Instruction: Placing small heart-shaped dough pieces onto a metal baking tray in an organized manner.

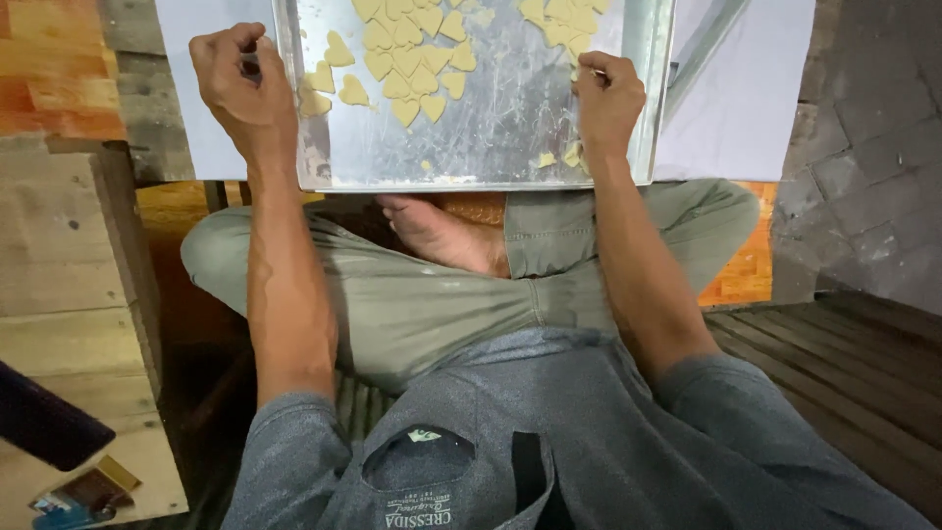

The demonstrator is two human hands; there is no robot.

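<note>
A metal baking tray (491, 147) lies on a low white table (736, 108) in front of me. Several pale heart-shaped dough pieces (407, 64) lie on its far half. My left hand (240, 83) rests in a fist at the tray's left rim, close to two dough hearts (339, 83); something small may be pinched in it, but it is hidden. My right hand (606, 98) has its fingers curled on the tray's right side, next to small dough bits (564, 155). I sit cross-legged, a bare foot (437, 234) under the table edge.
Stacked wooden boards (69, 245) stand to my left. A dark slatted wooden floor (844, 363) extends to the right, with grey paving stones (873, 147) beyond. A small dark and blue object (83, 499) lies at lower left.
</note>
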